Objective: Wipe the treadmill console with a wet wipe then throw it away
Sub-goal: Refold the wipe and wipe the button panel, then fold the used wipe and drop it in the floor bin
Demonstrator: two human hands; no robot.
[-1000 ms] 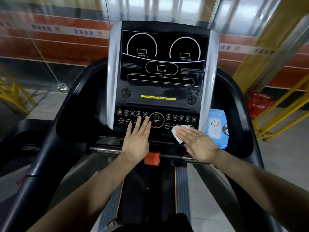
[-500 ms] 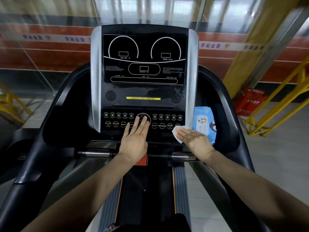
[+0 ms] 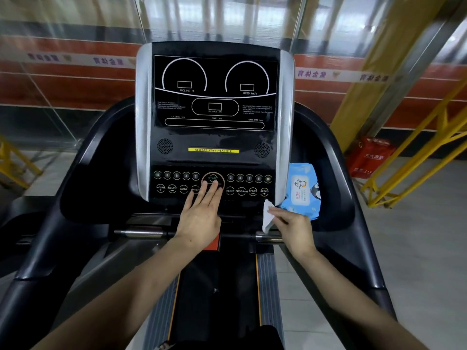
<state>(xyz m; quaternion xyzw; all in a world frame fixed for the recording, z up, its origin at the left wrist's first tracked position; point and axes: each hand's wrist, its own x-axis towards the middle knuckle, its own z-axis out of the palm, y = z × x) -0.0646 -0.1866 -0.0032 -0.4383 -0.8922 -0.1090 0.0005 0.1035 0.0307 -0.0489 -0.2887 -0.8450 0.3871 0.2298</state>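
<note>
Right hand (image 3: 294,224) pinched on the wet wipe (image 3: 267,216), folded to a pad just below the console (image 3: 214,152) corner, probably for a firmer wiping edge. Left hand (image 3: 202,214) flat, fingers spread over the buttons, likely bracing. Wipe pack (image 3: 302,190) just beyond the right hand, within reach.

We stand facing the treadmill console (image 3: 214,122), its screen above and its row of buttons (image 3: 212,184) below. Our left hand (image 3: 202,213) lies flat over the middle of the buttons. Our right hand (image 3: 294,223) is lower and to the right, just below the console's bottom right corner, with the wet wipe (image 3: 267,215) on its left side. The pack of wipes (image 3: 302,188) sits in the tray right of the console, just behind that hand. The handlebar (image 3: 141,233) runs beneath both hands.
</note>
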